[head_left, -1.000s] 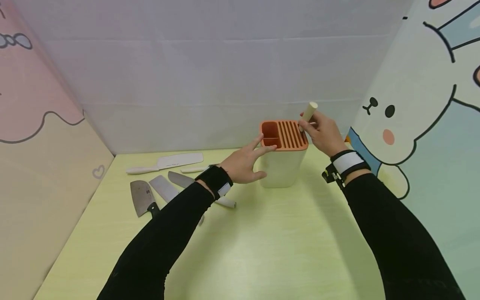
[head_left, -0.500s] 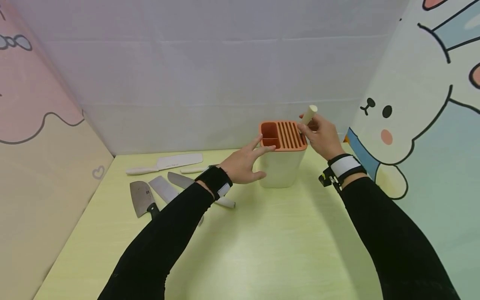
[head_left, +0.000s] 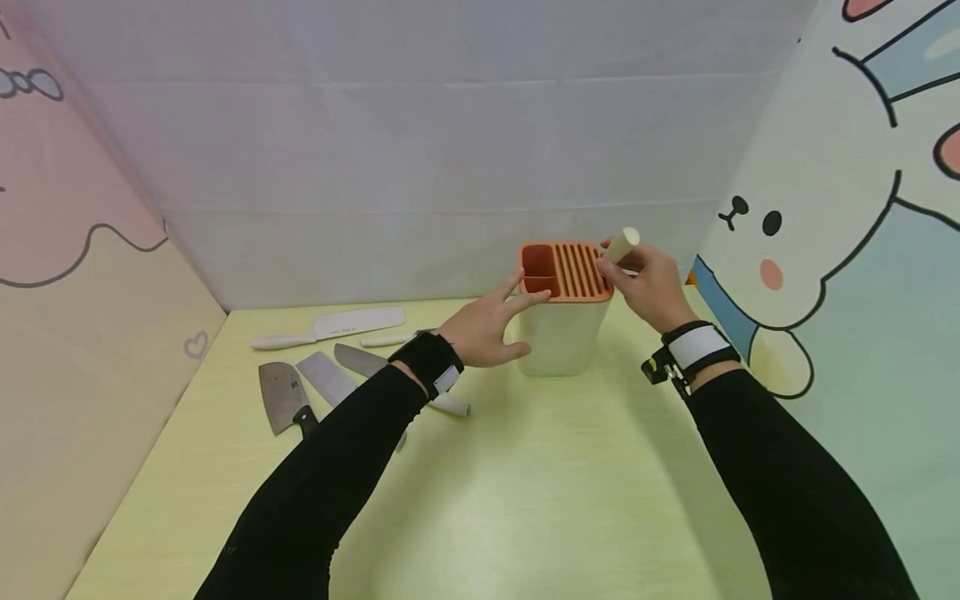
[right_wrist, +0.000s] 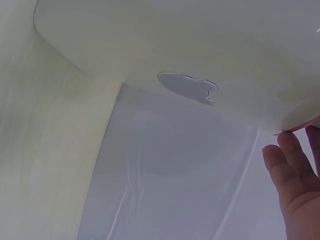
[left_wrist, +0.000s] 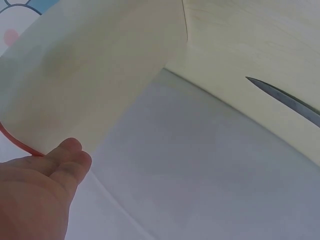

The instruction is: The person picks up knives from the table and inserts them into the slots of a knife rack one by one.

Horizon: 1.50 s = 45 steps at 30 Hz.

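On the table stands a knife holder (head_left: 564, 337) with a pale body and an orange slotted top (head_left: 577, 271). At its right end my right hand (head_left: 651, 287) grips the cream handle of a knife (head_left: 624, 242). The handle leans up and to the right; the blade is hidden at the slots. My left hand (head_left: 491, 329) rests spread fingers on the holder's left front rim, thumb apart below. In the left wrist view, the left fingertips (left_wrist: 75, 157) lie against the holder's side. The right wrist view catches the right fingers (right_wrist: 292, 160) by the orange rim, without the knife.
Several knives lie at the left: a white-handled one (head_left: 360, 322) at the back, a black-handled cleaver (head_left: 281, 396), a broad blade (head_left: 327, 377) and a pointed blade (head_left: 360, 358), partly under the left arm. A white wall (head_left: 420, 167) stands behind the table.
My right hand has lowered the knife slightly, and its handle now tilts further over to the right. My left hand has stayed on the holder's rim.
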Available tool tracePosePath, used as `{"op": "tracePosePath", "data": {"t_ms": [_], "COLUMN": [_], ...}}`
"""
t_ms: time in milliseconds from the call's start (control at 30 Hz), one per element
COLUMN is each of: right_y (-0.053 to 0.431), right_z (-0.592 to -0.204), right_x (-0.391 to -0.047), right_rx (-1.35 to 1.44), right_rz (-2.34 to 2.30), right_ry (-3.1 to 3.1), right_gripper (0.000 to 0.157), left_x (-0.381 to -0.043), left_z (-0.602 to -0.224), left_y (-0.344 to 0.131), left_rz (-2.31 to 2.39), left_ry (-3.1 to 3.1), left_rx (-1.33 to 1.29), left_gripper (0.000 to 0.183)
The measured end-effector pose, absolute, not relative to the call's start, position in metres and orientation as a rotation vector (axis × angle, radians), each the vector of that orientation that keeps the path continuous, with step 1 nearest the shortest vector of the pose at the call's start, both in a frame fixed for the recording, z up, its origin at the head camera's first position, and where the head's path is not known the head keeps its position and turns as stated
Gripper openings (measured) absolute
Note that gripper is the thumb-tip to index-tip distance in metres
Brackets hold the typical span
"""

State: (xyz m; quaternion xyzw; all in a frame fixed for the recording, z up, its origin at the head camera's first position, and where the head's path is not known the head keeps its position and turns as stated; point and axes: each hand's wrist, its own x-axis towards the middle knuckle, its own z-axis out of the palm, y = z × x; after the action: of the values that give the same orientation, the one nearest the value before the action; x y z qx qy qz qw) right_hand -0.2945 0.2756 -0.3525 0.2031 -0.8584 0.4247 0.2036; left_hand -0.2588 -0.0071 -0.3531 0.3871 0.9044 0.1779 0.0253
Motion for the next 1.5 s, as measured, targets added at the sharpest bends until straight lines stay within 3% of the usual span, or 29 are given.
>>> {"op": "tracePosePath", "data": {"t_ms": [200,467,733,867,1500], "right_y": [0.275,0.266,0.268,0.261,0.249], "right_z": [-0.354,-0.336,-0.352,-0.367,-0.391], "right_x": [-0.291,-0.261,-0.256,-0.257,-0.27], "right_rx": [0.598,0.663,0.67,0.684,0.755], "right_rz": [1.215,1.343,1.55,1.643,1.706], "right_ry": [-2.376,-2.441,-2.582,-2.547,-2.399], "right_gripper": [0.032,0.04,0.088,0.102,0.103], "left_x": [-0.258,-0.257,-0.259,-0.258,-0.248], "left_z": [-0.353,-0.356,-0.358,-0.36,-0.368], "left_y": [-0.007,-0.007,-0.009,-0.01,-0.005], "left_rz": [0.543,0.553,0.592,0.608,0.691], "left_ry": [2.802,2.803,2.803,2.807,2.799], "left_rx": [1.189,1.185,1.156,1.16,1.159], "left_gripper": [0.076,0.075,0.074,0.074,0.075]}}
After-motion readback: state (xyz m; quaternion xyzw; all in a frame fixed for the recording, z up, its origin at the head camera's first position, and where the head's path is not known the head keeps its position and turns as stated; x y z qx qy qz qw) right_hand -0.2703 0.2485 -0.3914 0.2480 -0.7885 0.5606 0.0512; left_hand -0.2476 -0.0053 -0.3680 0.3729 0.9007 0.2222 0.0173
